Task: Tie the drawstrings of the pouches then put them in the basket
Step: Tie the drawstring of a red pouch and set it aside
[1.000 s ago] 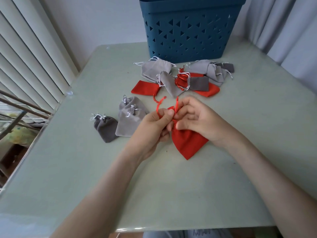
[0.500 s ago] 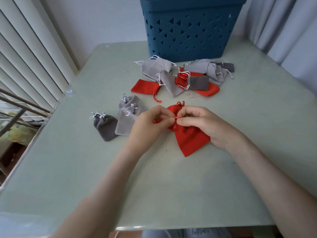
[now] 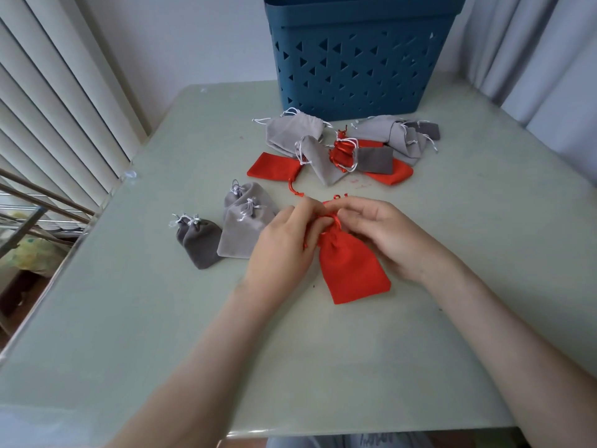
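Left hand and right hand: both grips are closed, fingertips pinching the thin red drawstring at the gathered neck of the flat red fabric pouch. The knot itself is hidden behind the fingers; whether it is complete cannot be told. The pouch body lies flat on the pale green smooth desk, between the two wrists.

Just left of the left hand lie two light grey velvety pouches, overlapping, necks cinched with white cords. Beside them sit two small dark grey pouches, likewise cinched.

Further back lies a loose heap of grey and red pouches; the overlap prevents a count. Behind the heap stands the blue plastic basket with triangular cut-outs, its top cut off by the frame edge.
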A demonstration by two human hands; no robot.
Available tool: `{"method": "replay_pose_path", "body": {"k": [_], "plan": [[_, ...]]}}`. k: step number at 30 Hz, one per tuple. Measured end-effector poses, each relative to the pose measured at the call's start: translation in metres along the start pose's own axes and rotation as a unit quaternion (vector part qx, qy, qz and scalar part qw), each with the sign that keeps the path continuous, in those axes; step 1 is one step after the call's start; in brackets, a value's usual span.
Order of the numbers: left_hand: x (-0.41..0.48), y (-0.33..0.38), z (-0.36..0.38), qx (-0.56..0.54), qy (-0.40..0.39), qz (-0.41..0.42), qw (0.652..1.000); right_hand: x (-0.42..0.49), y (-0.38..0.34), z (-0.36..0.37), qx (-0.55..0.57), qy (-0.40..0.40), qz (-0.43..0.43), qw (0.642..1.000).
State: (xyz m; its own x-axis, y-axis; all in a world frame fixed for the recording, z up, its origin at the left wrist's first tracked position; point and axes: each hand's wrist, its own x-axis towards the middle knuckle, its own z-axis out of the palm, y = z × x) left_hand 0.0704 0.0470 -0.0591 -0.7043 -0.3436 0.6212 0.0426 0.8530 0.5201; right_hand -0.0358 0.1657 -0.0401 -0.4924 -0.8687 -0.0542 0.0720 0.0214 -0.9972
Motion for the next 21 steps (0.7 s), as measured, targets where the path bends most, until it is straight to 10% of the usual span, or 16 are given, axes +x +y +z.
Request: {"method": "replay_pose_path", "body": {"k": [21], "plan": [[-0.0004, -0.0002, 0.0001, 0.034, 0.030, 0.078, 0.996, 0.0049, -0.0019, 0.0016, 0.007, 0.087, -0.051, 0.995]]}}
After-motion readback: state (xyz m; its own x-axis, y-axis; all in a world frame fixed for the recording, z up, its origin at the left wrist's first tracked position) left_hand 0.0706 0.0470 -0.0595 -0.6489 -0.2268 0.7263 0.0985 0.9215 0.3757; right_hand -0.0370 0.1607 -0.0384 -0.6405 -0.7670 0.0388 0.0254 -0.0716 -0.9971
